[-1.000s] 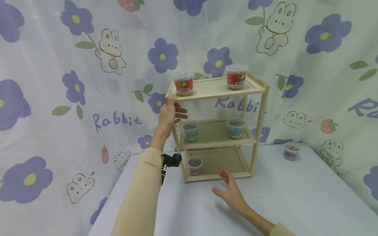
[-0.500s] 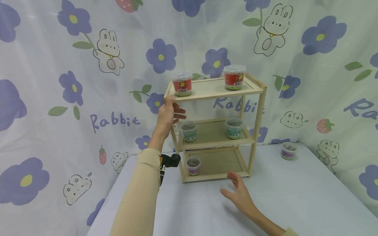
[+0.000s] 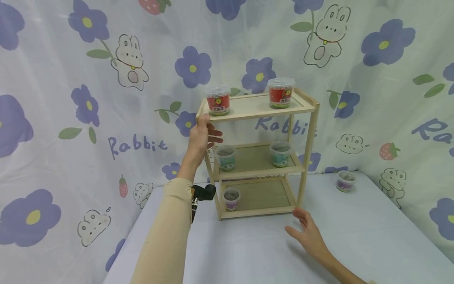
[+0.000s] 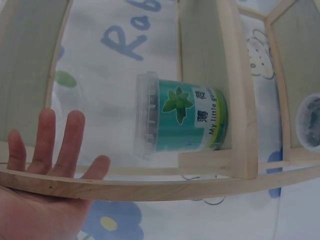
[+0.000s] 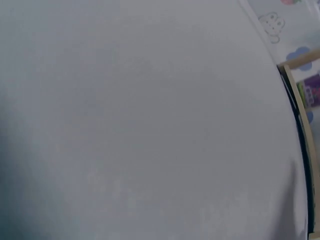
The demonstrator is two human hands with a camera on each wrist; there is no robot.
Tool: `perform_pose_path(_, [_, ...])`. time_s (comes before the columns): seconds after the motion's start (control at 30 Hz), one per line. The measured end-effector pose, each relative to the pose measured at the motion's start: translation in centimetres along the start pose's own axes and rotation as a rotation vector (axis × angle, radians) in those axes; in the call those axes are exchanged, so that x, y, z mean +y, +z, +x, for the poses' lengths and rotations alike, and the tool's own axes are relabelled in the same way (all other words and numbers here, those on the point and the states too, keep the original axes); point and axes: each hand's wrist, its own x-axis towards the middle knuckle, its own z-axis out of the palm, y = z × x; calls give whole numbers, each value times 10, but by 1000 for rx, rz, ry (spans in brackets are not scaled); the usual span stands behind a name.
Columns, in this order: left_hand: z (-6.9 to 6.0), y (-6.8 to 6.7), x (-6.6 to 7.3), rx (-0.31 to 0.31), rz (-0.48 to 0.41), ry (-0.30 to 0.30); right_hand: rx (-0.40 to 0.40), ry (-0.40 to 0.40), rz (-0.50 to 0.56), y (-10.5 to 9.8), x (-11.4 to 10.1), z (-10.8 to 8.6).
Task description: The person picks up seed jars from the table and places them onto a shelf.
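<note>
A three-tier wooden shelf [image 3: 260,170] stands on the table. My left hand [image 3: 200,136] holds its upper left post, with fingers reaching past the wood; the left wrist view shows the fingertips beyond the post. Red-labelled plastic tubs, one left [image 3: 218,101] and one right [image 3: 281,93], stand on the top tier. Green-labelled tubs, one left [image 4: 182,115] and one right [image 3: 280,154], stand on the middle tier. A purple-labelled tub [image 3: 231,199] sits at the bottom left. My right hand [image 3: 310,233] is held with spread fingers near the shelf's front right foot, holding nothing.
Another purple-labelled tub [image 3: 345,181] stands on the white-covered table [image 3: 248,252], to the right of the shelf near the back. A curtain [image 3: 134,118] printed with rabbits and flowers hangs behind and along the sides.
My right hand has moved right, from before the bottom tier to near the shelf's right foot. My left hand stays on the post. The head view has shifted slightly; the tubs stay in place.
</note>
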Motion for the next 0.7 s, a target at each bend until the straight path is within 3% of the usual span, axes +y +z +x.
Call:
perform_pose_path(0.27, [1, 0, 0, 6, -8, -1, 39, 29, -52, -33, 9, 1])
perform_pose_path(0.7, [1, 0, 1, 7, -12, -7, 147, 65, -110, -80, 24, 19])
